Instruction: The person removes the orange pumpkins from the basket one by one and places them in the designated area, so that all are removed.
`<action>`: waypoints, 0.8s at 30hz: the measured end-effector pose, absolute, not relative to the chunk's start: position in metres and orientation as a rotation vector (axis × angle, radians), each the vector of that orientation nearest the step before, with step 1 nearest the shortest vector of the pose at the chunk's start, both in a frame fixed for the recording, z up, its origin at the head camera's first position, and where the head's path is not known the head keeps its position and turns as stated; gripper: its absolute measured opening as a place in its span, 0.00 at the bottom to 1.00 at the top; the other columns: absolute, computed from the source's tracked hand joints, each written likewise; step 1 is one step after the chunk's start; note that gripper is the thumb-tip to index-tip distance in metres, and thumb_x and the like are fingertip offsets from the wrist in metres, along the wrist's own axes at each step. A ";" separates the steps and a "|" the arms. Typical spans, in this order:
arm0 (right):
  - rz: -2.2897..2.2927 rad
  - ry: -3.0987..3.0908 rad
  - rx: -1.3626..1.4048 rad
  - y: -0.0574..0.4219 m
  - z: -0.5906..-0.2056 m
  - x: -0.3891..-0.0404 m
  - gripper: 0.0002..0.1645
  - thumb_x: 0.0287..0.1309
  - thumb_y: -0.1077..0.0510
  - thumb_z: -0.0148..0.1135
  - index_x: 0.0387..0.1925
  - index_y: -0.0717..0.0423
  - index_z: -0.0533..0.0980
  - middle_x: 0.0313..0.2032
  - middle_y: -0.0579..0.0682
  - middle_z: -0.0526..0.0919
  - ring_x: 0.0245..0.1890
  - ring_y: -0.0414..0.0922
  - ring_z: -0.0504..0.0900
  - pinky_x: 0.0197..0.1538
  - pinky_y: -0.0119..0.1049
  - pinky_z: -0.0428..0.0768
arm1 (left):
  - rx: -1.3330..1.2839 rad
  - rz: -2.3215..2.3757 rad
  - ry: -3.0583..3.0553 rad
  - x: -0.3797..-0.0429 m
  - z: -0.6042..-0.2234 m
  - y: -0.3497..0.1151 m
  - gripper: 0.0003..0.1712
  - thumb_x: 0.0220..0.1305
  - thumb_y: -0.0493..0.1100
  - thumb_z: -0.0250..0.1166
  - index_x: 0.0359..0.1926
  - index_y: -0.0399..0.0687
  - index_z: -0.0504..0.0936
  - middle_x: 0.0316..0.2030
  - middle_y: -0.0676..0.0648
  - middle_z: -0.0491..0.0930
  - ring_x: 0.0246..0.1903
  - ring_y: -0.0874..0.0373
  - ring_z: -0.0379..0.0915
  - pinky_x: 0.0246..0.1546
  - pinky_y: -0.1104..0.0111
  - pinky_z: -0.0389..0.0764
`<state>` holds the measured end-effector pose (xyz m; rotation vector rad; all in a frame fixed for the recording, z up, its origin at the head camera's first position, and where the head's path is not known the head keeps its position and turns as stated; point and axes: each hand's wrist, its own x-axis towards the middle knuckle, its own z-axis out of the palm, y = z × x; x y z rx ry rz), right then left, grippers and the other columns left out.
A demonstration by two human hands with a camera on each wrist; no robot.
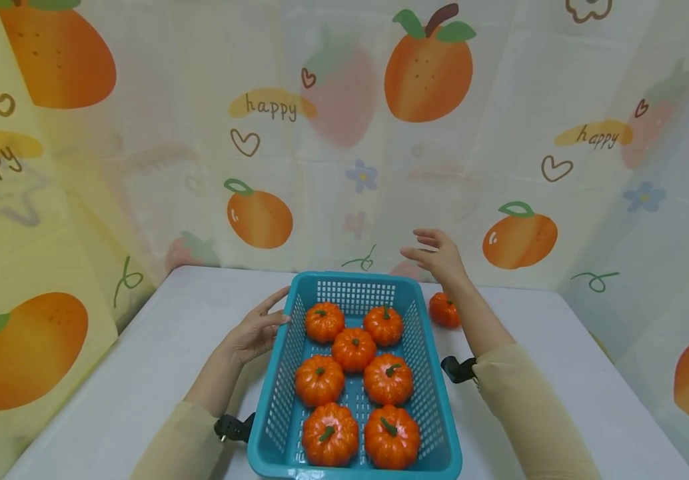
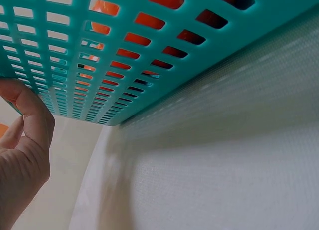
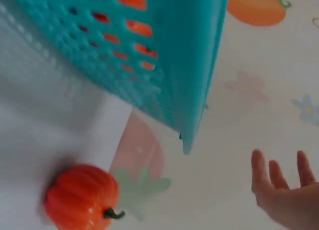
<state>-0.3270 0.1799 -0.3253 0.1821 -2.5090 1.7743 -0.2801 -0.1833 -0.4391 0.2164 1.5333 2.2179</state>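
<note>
A blue-green plastic basket [image 1: 263, 400] with perforated walls stands on the table, with several small orange pumpkins [image 1: 354, 349] inside. At its far left side my left hand [image 1: 254, 333] touches the rim; in the left wrist view that hand [image 2: 30, 135] has its fingers at the basket wall [image 2: 164, 36]. My right hand [image 1: 437, 257] is raised in the air beyond the basket's far right corner, fingers spread, holding nothing. Below it, another pumpkin [image 1: 444, 311] lies on the table outside the basket, partly hidden by my right forearm; the right wrist view shows this pumpkin [image 3: 82, 197] whole-stemmed beside the basket.
The white tabletop [image 1: 200, 313] extends to both sides of the basket. Behind it hangs a fruit-printed cloth [image 1: 320, 167], which also encloses the left and right sides. Black wrist straps [image 1: 233, 428] sit at both sleeves.
</note>
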 end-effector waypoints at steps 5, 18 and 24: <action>1.705 -2.595 0.270 0.157 -0.322 -0.325 0.39 0.59 0.49 0.68 0.69 0.52 0.65 0.72 0.58 0.63 0.70 0.60 0.65 0.70 0.58 0.70 | 0.209 2.231 1.534 -0.280 -0.439 -0.183 0.43 0.71 0.30 0.50 0.79 0.58 0.43 0.56 0.46 0.68 0.36 0.61 0.81 0.38 0.70 0.87; 1.592 -2.659 0.362 0.139 -0.308 -0.321 0.37 0.58 0.47 0.69 0.67 0.47 0.67 0.71 0.56 0.65 0.70 0.58 0.67 0.68 0.59 0.72 | 0.195 2.232 1.543 -0.281 -0.441 -0.184 0.44 0.70 0.30 0.51 0.79 0.58 0.43 0.56 0.46 0.67 0.38 0.61 0.81 0.39 0.70 0.87; 1.605 -2.686 0.416 0.118 -0.312 -0.318 0.35 0.57 0.47 0.69 0.65 0.44 0.69 0.70 0.55 0.66 0.69 0.58 0.68 0.65 0.58 0.75 | 0.202 2.240 1.518 -0.281 -0.441 -0.182 0.44 0.70 0.30 0.51 0.79 0.58 0.42 0.57 0.46 0.66 0.37 0.61 0.80 0.39 0.70 0.87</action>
